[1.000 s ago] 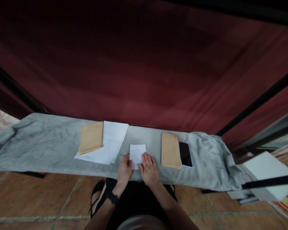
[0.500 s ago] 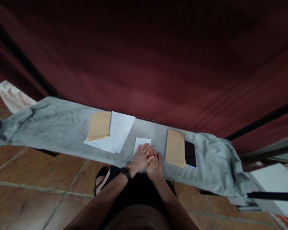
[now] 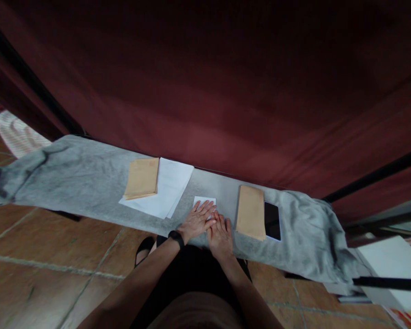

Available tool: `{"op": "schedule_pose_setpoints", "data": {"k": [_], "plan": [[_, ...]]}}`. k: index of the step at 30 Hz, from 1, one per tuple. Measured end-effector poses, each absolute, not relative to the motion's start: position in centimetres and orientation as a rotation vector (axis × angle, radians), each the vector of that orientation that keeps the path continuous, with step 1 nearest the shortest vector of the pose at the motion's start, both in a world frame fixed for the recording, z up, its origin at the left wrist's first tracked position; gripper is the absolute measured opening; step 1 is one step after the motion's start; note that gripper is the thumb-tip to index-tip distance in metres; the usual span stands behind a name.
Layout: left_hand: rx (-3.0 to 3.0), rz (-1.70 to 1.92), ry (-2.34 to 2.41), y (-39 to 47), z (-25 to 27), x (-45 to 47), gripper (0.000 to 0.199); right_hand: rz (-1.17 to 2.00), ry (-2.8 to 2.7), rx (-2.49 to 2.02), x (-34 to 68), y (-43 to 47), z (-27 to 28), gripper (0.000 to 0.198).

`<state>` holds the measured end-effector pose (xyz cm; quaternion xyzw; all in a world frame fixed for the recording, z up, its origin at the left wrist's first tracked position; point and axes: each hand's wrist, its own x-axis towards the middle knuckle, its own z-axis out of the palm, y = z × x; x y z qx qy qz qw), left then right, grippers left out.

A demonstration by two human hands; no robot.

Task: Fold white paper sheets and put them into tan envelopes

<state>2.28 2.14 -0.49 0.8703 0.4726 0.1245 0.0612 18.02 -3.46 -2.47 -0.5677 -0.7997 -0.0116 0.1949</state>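
A small white piece of paper (image 3: 199,199), which looks folded, lies in front of me on the grey cloth. My left hand (image 3: 197,221) rests flat over most of it, fingers stretched out and a dark band on the wrist. Beside it, my right hand (image 3: 220,236) lies with fingers extended, its fingertips at the paper's right edge and touching the left thumb. Much of the paper is hidden under the hands. To the right is a stack of brown envelopes (image 3: 250,212). On the left, larger white sheets (image 3: 171,185) lie partly beneath another brown envelope pile (image 3: 142,178).
A phone (image 3: 272,220) with a dark screen adjoins the right-hand envelopes. The grey cloth (image 3: 85,183) covers a long narrow surface and bunches at both ends. A dark red curtain (image 3: 205,114) hangs along its far side. A white box (image 3: 393,265) is at the lower right.
My left hand has slid up and slightly left over the small paper, covering more of it. The right hand stays almost in place; envelopes, sheets and phone have not moved.
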Motion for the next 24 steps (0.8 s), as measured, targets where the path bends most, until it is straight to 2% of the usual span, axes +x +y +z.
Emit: {"op": "schedule_pose_setpoints", "data": {"k": [15,24], "plan": [[2.658,0.382,1.521,2.6,-0.7,1.8,0.053,-0.019,-2.229,-1.563,18.1,-3.7,-1.9,0.042],[2.532,0.434,1.703,3.1,-1.4,1.5,0.054,-0.023,-2.273,-1.556,19.6,-5.5,-1.2,0.049]]}}
